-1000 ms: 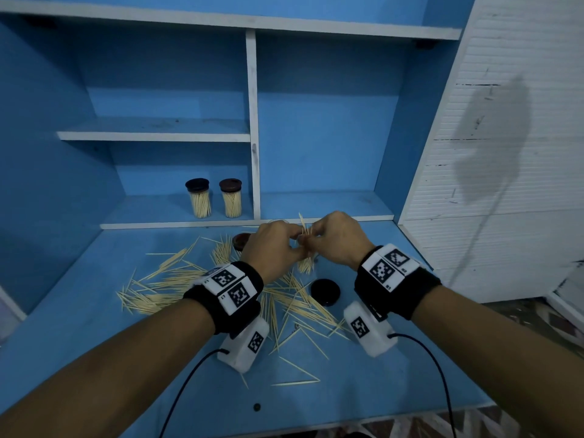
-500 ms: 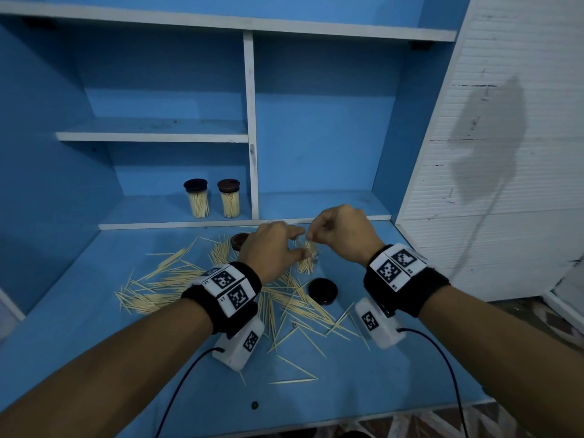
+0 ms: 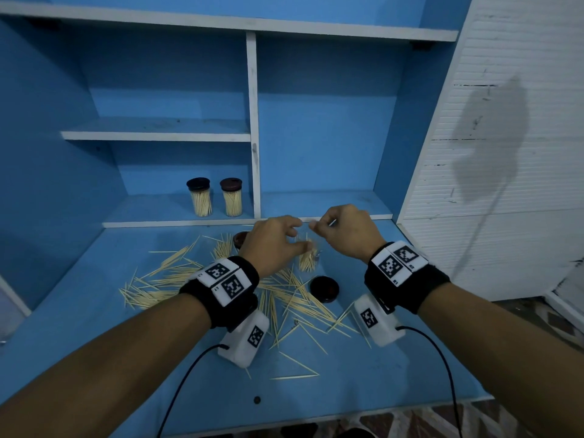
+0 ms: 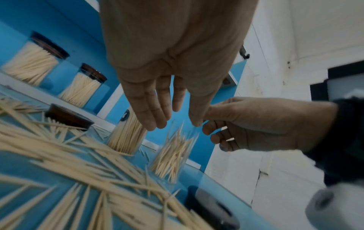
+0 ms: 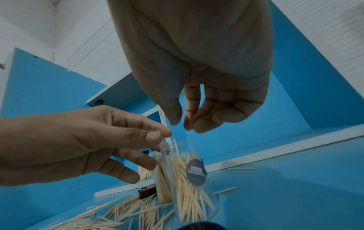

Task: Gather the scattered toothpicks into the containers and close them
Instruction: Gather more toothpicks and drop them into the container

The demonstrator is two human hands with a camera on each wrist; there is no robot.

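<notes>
A clear open container [image 3: 308, 260] [image 4: 173, 154] [image 5: 187, 183] stands on the blue table, partly filled with toothpicks that lean loosely inside it. My left hand [image 3: 298, 235] [image 4: 175, 124] hovers at its rim with straight, spread fingers and holds nothing. My right hand [image 3: 313, 227] [image 5: 181, 124] hangs just above the container; thumb and fingertips are close but apart, with nothing between them. Scattered toothpicks [image 3: 177, 273] [image 4: 59, 171] cover the table left of and in front of the container. A dark lid [image 3: 324, 289] lies to its front right, and another lid [image 3: 240, 239] [image 4: 69, 116] lies behind my left hand.
A second open container [image 4: 126, 137], full of toothpicks, stands just left of the first and is hidden by my left hand in the head view. Two closed containers [image 3: 199, 200] [image 3: 232, 200] stand on the low shelf. A white divider [image 3: 254, 137] rises behind them.
Both hands gripped a bundle of toothpicks over the container; they have let go and drawn apart, and the bundle now stands inside the container.
</notes>
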